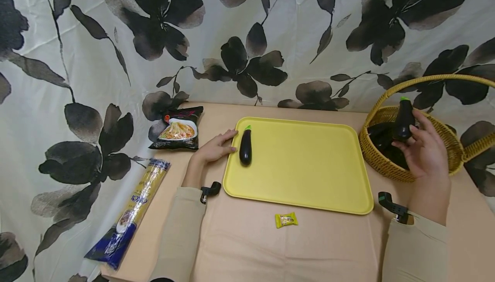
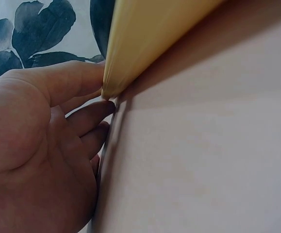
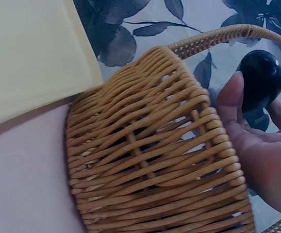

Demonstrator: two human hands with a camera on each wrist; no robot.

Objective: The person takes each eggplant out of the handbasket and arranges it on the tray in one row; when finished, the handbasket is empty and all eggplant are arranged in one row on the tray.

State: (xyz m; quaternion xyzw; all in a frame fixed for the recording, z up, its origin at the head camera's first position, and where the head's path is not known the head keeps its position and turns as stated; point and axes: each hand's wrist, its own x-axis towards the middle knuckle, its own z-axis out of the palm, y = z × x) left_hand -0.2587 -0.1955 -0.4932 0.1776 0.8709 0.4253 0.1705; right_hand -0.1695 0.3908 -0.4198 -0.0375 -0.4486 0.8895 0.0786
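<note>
My right hand (image 1: 427, 151) holds a small dark eggplant (image 1: 404, 119) with a green tip, upright over the wicker basket (image 1: 380, 163). In the right wrist view, the thumb and fingers grip the eggplant's rounded end (image 3: 262, 73) above the basket rim. More dark eggplants (image 1: 380, 136) lie inside the basket, partly hidden by the hand. With fingers loosely extended, my left hand (image 1: 213, 148) touches the left rim of the yellow tray (image 1: 301, 166). Another eggplant (image 1: 245, 146) lies lengthwise on the tray, close to that rim; the left wrist view shows fingertips at the tray edge (image 2: 125, 53).
A black noodle packet (image 1: 178, 129) lies at the back left, and a long blue-and-yellow pasta packet (image 1: 129, 213) along the left table edge. A small yellow wrapper (image 1: 286, 220) sits before the tray. The basket's tall handle (image 1: 437, 78) arches above the right hand. Floral cloth (image 1: 247, 28) hangs behind.
</note>
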